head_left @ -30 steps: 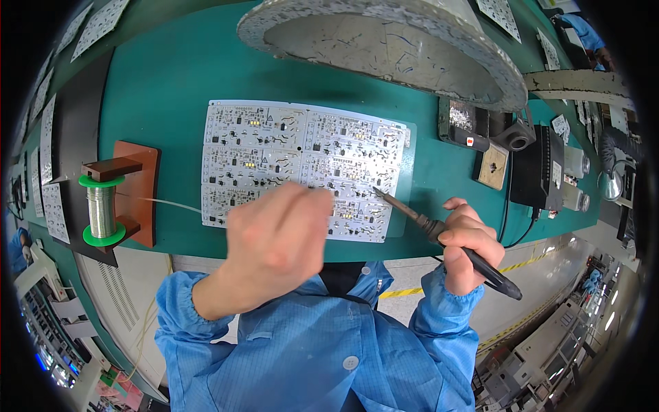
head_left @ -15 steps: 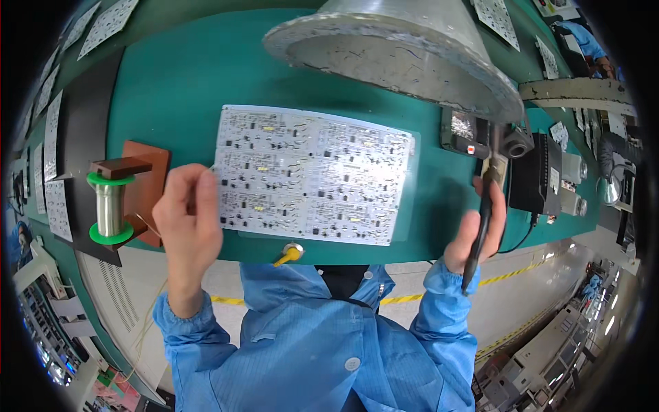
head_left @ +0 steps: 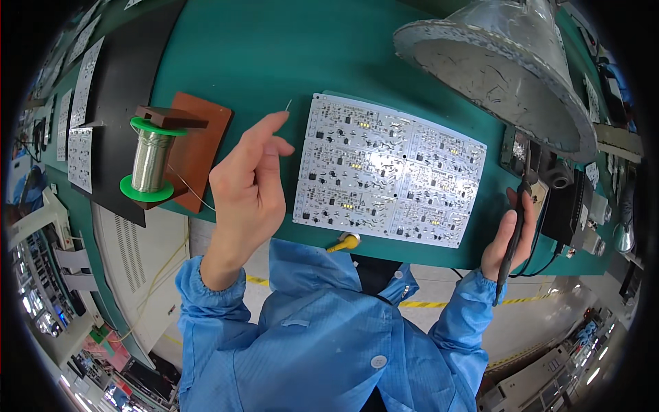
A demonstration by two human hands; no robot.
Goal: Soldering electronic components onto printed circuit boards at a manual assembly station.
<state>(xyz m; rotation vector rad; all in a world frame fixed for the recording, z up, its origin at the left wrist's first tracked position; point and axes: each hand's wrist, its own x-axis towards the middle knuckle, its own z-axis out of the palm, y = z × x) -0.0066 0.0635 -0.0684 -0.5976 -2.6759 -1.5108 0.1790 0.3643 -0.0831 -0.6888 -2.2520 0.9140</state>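
My left hand (head_left: 248, 182) is raised beside the left edge of a white circuit board panel (head_left: 395, 185). Its fingers pinch thin solder wire (head_left: 288, 105), whose short end sticks up past the fingertips. The wire runs from a silver solder spool (head_left: 152, 159) with green flanges on a brown stand. At the right, my right hand (head_left: 495, 255) grips a black soldering iron (head_left: 509, 262). The iron's front end lies near the holder (head_left: 537, 192), partly under the metal hood, and its tip is hard to make out. The panel lies flat, covered with small parts.
A large metal hood (head_left: 508, 75) hangs over the far right of the green mat (head_left: 274, 48). A black box (head_left: 566, 213) with a cable stands at the right. A yellow plug (head_left: 344, 242) sits at the near table edge. More boards (head_left: 81, 158) lie at the left.
My left hand has risen from the panel's edge, and the wire end now shows above its fingers. My right hand keeps the iron by the holder. The whole view has shifted and turned.
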